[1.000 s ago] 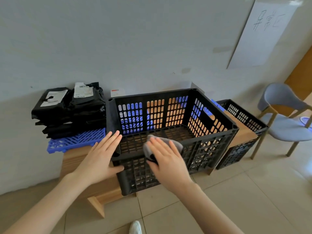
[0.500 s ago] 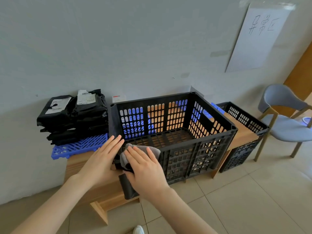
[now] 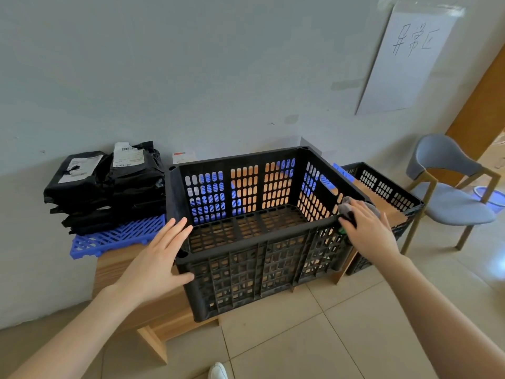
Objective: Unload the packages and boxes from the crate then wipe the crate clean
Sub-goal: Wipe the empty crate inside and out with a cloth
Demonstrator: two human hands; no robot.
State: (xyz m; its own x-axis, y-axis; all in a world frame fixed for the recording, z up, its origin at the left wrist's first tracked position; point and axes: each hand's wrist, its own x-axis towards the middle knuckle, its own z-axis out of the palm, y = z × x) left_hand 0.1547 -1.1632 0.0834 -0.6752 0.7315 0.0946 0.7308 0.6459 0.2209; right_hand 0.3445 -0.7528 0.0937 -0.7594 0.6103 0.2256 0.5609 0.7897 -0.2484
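One black slotted crate (image 3: pixel 262 258) stands on the wooden bench (image 3: pixel 114 269), its near side overhanging the bench's front edge, and nothing lies inside it; the grid floor shows bare. Both hands are on it. The left hand (image 3: pixel 155 258) lies flat against the crate's near left corner, fingers straight and spread along the rim, thumb against the front wall, grasping nothing. The right hand (image 3: pixel 369 231) presses one grey cloth (image 3: pixel 348 205) onto the near right corner of the rim with fairly straight fingers laid over it; the thumb is hidden, so a pinch underneath cannot be ruled out. At the bench's left end, one blue plastic grid pallet (image 3: pixel 117 236) carries the black packages (image 3: pixel 109 187), piled in two stacks side by side just beside the crate's left wall; two white labels show on top, but the number in each pile cannot be counted. One small white box (image 3: pixel 183 157) with a red mark peeks up behind the crate against the wall. A second black crate (image 3: pixel 382 184) sits past the bench's right end, a brown board across it. One grey chair (image 3: pixel 451 201) stands farther right, and one paper sheet (image 3: pixel 410 61) with handwriting hangs on the wall.
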